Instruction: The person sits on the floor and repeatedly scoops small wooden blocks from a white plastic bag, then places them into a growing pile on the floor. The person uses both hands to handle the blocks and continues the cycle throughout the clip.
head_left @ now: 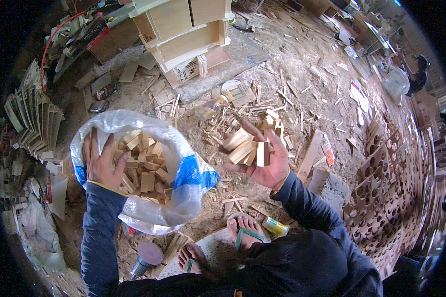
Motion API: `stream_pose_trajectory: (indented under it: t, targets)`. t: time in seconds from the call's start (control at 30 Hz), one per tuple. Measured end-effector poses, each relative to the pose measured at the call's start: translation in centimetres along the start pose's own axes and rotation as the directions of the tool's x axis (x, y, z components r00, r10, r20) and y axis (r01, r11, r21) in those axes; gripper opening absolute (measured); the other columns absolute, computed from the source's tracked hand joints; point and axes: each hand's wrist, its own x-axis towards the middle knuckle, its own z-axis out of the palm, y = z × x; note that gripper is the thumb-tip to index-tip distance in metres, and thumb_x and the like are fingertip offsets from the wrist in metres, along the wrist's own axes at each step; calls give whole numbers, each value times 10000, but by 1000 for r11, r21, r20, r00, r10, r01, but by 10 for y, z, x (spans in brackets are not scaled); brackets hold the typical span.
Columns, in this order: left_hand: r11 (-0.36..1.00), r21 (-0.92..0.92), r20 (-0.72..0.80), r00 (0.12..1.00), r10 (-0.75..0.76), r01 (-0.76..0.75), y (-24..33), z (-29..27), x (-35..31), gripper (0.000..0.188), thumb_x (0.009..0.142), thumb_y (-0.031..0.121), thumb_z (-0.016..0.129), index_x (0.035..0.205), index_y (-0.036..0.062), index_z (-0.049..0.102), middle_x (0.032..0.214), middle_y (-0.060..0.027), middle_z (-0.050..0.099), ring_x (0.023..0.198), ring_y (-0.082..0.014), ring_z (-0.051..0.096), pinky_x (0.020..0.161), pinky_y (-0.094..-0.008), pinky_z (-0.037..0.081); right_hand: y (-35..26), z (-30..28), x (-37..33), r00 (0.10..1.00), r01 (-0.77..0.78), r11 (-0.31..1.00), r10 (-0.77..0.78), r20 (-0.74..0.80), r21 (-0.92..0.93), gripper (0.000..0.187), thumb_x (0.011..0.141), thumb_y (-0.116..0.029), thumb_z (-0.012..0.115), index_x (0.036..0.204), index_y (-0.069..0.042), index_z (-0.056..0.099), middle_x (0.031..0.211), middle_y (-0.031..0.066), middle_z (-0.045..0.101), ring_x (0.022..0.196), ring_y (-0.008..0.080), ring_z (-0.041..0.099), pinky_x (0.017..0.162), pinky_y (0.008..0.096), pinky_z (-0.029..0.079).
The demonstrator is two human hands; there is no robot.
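Observation:
A clear plastic sack (183,133) with a blue band stands at my left, its rim rolled outward. Small cut wood blocks (147,182) fill it. My left hand (101,161) lies against the inside of the sack's left wall, fingers spread, palm toward the blocks. To the right of the sack, my right hand (272,168) is turned palm up and curled round several wooden blocks (248,151). Just beyond it, more blocks (277,123) lie in a small heap on the ground, partly hidden by the fingers.
Wood offcuts (292,94) litter the dirt floor. A wooden cabinet frame (178,34) stands at the far side. Perforated boards (391,193) are stacked at right. A concrete block (329,187) and a yellow can (275,226) lie near my right arm and foot.

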Motion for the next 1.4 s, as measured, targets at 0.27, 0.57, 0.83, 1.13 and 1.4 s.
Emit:
stream_pose_trajectory:
  t: [0.27, 0.57, 0.83, 1.13, 1.4]
  targets:
    - [982, -152, 31, 993, 117, -111, 16, 14, -7, 565, 804, 183, 714, 1334, 50, 569, 1411, -194, 464, 1304, -420, 409, 1096, -489, 358, -69, -80, -7, 931, 169, 954, -237, -278, -248, 707, 1006, -604, 325, 1503, -102, 352, 1442, 224, 476, 1273, 428, 523, 1068, 603, 427]
    - [953, -254, 96, 976, 197, -167, 26, 29, -6, 575, 761, 95, 714, 1313, 77, 554, 1410, -170, 469, 1324, -387, 422, 1122, -463, 359, -102, -127, 14, 792, 105, 322, -599, -116, -941, 489, 986, -310, 566, 1422, -107, 481, 1288, 115, 600, 1168, 268, 597, 976, 439, 484]
    - [963, -263, 108, 990, 90, -59, 8, 33, 8, 585, 821, 126, 634, 1381, 34, 490, 1350, -237, 523, 1296, -407, 456, 1124, -470, 343, -59, -159, 55, 979, -147, -926, -186, 80, -347, 517, 863, -461, 625, 1362, -337, 572, 1521, 110, 422, 1439, 399, 302, 1162, 620, 205]
    - [978, -172, 181, 973, 145, -114, -9, 35, 31, 498, 777, 201, 686, 1256, 81, 624, 1162, -229, 641, 1100, -404, 599, 984, -467, 475, -10, 61, 85, 814, 457, -500, -98, 572, -736, 317, 914, -66, 607, 1230, -60, 641, 1170, 181, 661, 942, 345, 687, 843, 387, 545]
    - [966, -257, 268, 961, 74, -3, -17, 50, 38, 475, 793, 181, 676, 1255, 87, 622, 1160, -197, 657, 1129, -371, 604, 984, -437, 490, 111, 69, 174, 815, 558, -802, 484, 318, -211, 132, 872, -112, 562, 956, -58, 649, 1011, 146, 644, 882, 283, 672, 710, 389, 554]
